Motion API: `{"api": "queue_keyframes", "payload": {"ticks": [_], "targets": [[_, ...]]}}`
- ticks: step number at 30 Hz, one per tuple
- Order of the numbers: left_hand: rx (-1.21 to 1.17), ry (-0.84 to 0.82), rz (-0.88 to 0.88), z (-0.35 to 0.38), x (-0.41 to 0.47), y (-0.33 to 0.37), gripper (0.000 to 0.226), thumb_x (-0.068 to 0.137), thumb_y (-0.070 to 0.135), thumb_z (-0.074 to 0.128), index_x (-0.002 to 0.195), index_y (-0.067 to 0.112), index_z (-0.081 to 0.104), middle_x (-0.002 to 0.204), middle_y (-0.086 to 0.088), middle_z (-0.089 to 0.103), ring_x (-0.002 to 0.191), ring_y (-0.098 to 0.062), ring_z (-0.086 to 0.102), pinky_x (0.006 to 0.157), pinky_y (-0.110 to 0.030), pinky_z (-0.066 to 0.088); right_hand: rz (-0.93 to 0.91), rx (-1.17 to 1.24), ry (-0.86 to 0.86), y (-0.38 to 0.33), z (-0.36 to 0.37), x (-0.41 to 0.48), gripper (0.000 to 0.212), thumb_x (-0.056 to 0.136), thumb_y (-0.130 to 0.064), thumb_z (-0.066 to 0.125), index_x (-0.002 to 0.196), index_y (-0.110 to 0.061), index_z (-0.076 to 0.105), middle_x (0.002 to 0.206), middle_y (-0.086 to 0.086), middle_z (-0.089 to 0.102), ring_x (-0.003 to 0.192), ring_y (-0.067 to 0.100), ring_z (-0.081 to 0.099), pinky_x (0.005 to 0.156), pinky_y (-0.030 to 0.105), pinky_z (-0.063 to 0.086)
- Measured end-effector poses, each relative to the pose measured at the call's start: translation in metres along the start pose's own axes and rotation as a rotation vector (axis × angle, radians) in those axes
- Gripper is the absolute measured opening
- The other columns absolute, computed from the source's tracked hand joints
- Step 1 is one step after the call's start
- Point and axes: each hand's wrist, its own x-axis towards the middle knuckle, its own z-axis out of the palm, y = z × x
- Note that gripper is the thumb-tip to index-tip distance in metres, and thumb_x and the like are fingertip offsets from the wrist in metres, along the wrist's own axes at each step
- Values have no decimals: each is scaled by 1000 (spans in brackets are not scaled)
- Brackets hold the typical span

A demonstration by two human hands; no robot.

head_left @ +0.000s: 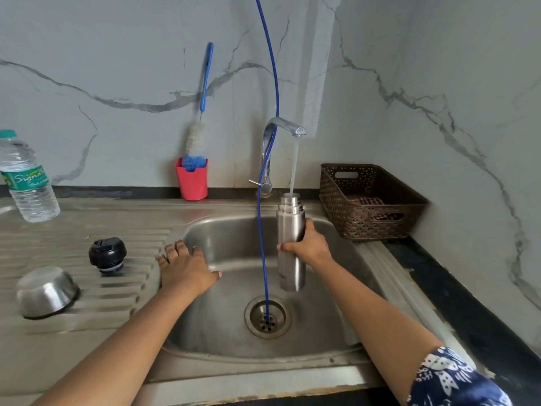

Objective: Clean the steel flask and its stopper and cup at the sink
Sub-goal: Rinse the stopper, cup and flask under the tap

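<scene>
Taking the drain (266,317) as the centre of my dial, the steel flask (290,230) stands upright at about 1 o'clock, held above the basin of the sink (216,323). My right hand (308,244) grips it round the middle, fingers and thumb curled about the body. Its mouth is open and sits directly under the tap (282,126) at 12 o'clock, and the stream of water (293,165) falls straight into it. My left hand (184,268) lies at 10 o'clock on the basin's edge, fingers spread and flat, holding nothing.

I judge the job to be in its early part. The flask is already taken apart: the black stopper (107,254) rests farther out between 9 and 10 o'clock on the ribbed drainboard of the bench (73,341), and the steel cup (46,291) lies mouth-down at 9 o'clock, well apart from the flask. Neither is in the water. The filling looks like a first rinse of the flask's inside (I see no soap or suds anywhere).

The bottle brush (196,142) stands unused in its red holder (191,180) at 11 o'clock against the wall. So what is left, as I read it, is scrubbing and rinsing out the flask, then washing the stopper and the cup.
</scene>
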Motion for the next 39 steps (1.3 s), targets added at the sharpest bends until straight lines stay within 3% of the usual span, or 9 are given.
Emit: {"api": "queue_keyframes", "payload": {"ticks": [5,9,13,17,21,25,31,35,39], "targets": [[-5,4,3,0,0,0,89,82,68,50,150,18,24,158,-18,6,144,-40,7,117,-51,11,7,-65,-36,2,4,-2,85,63,-37,85,130,-18,36,124,8,58,111,28,57,93,41,49],[-9,1,7,0,0,0,88,83,68,50,150,18,24,158,-18,5,144,-40,6,117,-52,10,13,68,21,-1,-2,3,80,64,-34,85,126,-18,38,125,8,58,112,28,58,94,41,49],[-4,0,4,-1,0,0,89,83,69,49,151,18,23,159,-19,4,145,-40,5,118,-51,10,13,-78,-45,3,1,-1,84,64,-37,84,130,-18,37,125,8,58,112,28,57,92,39,49],[-5,0,12,-1,-1,0,89,83,68,49,151,17,22,158,-19,4,145,-41,5,117,-52,10,-4,80,29,-3,-6,3,80,65,-33,84,129,-18,38,126,7,58,113,28,57,93,39,47],[-15,9,12,-1,-1,-1,89,83,68,50,150,17,24,158,-19,5,145,-40,5,118,-51,10,24,-51,-34,2,-4,-1,83,65,-38,83,131,-18,38,125,8,58,112,28,56,91,38,48],[-15,7,3,-1,-1,-1,89,83,68,50,150,17,23,159,-19,5,145,-40,5,118,-50,10,-9,72,36,-7,-11,3,77,65,-37,83,126,-18,40,124,7,59,111,28,58,91,39,48],[-32,27,-4,-3,0,-4,90,82,68,52,149,14,27,158,-16,14,144,-36,14,117,-47,15,-120,-257,-87,-16,-19,-13,83,64,-45,78,132,-21,36,120,6,59,103,27,58,84,34,49],[-60,68,1,-7,0,-9,82,84,63,53,146,12,35,153,-10,28,139,-30,27,112,-40,27,-199,-626,-194,-32,-24,-27,92,65,-46,76,142,-25,29,125,11,49,110,31,52,86,37,46],[-59,68,14,-9,1,-11,81,85,62,53,145,10,36,152,-9,30,138,-28,29,110,-39,29,-204,-913,-285,-40,-12,-40,90,64,-44,78,140,-28,33,124,11,46,109,31,52,84,38,48]]}}
